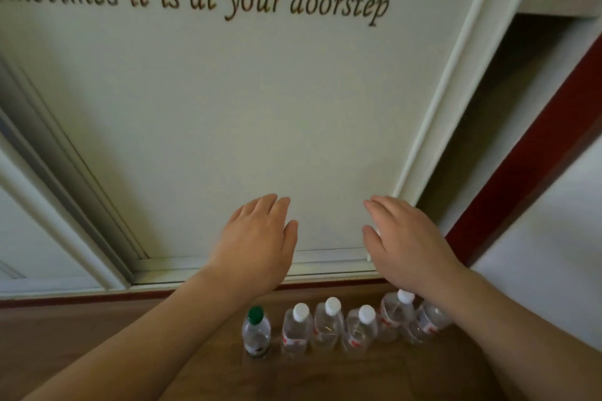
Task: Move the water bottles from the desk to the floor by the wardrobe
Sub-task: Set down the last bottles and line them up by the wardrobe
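Note:
Several clear plastic water bottles stand upright in a row on the wooden floor [97, 335] against the foot of the white wardrobe door [228, 124]. The leftmost bottle [256, 332] has a green cap; the others, such as one [294, 329] beside it and another [360, 330] further right, have white caps and red labels. The rightmost bottle [430, 322] is partly hidden behind my right forearm. My left hand [260, 238] and my right hand [404, 244] hover above the row, palms down, fingers apart, holding nothing.
The wardrobe door carries lettering in brown script. A dark gap [508, 127] opens to the right of the door, beside a dark red strip [534, 153] and a white surface [553, 238]. A second white door panel [29, 238] lies at the left.

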A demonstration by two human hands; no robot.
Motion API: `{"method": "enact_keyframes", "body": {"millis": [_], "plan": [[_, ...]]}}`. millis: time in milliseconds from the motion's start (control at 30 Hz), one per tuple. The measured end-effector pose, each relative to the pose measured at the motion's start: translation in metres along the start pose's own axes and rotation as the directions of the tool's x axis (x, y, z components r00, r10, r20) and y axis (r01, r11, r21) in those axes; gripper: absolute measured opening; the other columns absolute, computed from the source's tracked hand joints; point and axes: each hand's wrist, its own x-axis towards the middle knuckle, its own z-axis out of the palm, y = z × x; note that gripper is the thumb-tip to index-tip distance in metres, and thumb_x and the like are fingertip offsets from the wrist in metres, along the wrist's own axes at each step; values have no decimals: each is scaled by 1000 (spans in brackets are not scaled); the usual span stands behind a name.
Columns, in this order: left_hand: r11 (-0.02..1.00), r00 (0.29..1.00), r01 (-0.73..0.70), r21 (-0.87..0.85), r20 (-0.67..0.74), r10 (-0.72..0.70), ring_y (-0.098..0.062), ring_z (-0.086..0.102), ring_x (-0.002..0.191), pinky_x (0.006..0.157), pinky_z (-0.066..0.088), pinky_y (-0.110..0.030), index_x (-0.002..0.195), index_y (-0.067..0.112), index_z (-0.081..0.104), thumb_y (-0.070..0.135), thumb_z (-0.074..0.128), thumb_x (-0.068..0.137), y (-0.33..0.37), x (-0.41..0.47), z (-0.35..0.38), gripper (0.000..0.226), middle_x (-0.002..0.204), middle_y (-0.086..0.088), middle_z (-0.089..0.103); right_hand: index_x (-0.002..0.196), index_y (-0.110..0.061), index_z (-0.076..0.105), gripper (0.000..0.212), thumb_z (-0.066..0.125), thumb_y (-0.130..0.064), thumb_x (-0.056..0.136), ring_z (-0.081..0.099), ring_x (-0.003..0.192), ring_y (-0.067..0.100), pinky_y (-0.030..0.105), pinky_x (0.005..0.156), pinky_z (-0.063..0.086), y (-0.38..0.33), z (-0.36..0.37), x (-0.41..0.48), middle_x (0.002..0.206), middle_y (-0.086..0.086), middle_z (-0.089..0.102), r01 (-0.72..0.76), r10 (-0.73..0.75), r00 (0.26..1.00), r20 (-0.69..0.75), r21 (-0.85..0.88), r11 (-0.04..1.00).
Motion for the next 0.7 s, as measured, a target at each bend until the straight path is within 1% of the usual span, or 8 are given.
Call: {"method": "enact_keyframes", "body": {"millis": [133,167,233,300,400,467,533,700], "plan": [[1000,1000,-14,17,0,14,-21,44,130,109,32,-34,144,15,39,37,30,102,44,17,13,49,144,-2,47,147,-14,41,48,35,-31,103,41,135,15,28,110,33,44,-8,-11,148,0,46,-1,3,999,-36,52,999],[1000,1000,-14,19,0,14,-21,44,130,109,33,-35,144,15,39,38,30,101,54,21,18,49,143,-2,47,144,-14,44,46,35,-31,102,44,132,15,28,107,36,56,-8,-13,144,0,50,-8,11,999,-49,67,998],[1000,1000,-9,17,6,9,-21,45,129,109,34,-35,144,16,39,38,29,101,75,29,29,49,143,-1,46,131,-14,54,38,37,-30,101,52,122,18,28,97,44,80,-5,-17,130,0,57,-41,47,997,-67,96,995],[1000,1000,-12,10,18,11,-20,45,128,108,34,-34,143,17,39,37,28,102,94,34,40,48,142,0,47,124,-14,57,33,38,-30,101,54,115,18,30,94,47,102,1,-21,125,0,60,-77,84,994,-63,109,991],[1000,999,-21,1,43,21,-18,46,126,108,35,-32,142,18,40,38,27,102,117,35,60,47,141,2,48,132,-18,53,37,35,-33,103,50,122,15,28,99,41,130,12,-29,134,-1,56,-120,126,992,-31,135,984],[999,998,-32,-10,56,32,-16,45,127,108,35,-32,143,19,39,38,25,102,129,35,73,47,142,3,46,143,-21,45,44,32,-37,104,43,133,14,27,107,35,145,22,-32,146,-2,48,-129,132,991,-17,124,984],[999,997,-45,-23,57,46,-15,44,128,109,34,-31,143,21,38,39,24,102,138,37,87,47,143,3,45,149,-23,38,49,30,-40,104,37,140,12,26,110,30,159,35,-33,152,-5,41,-134,136,991,-12,99,986],[996,994,-76,-44,71,79,-15,46,126,107,35,-30,141,22,40,39,24,102,158,39,129,45,141,4,47,145,-21,44,47,30,-38,104,44,134,15,29,107,37,184,68,-39,148,-3,47,-165,166,986,-16,66,984]]}}
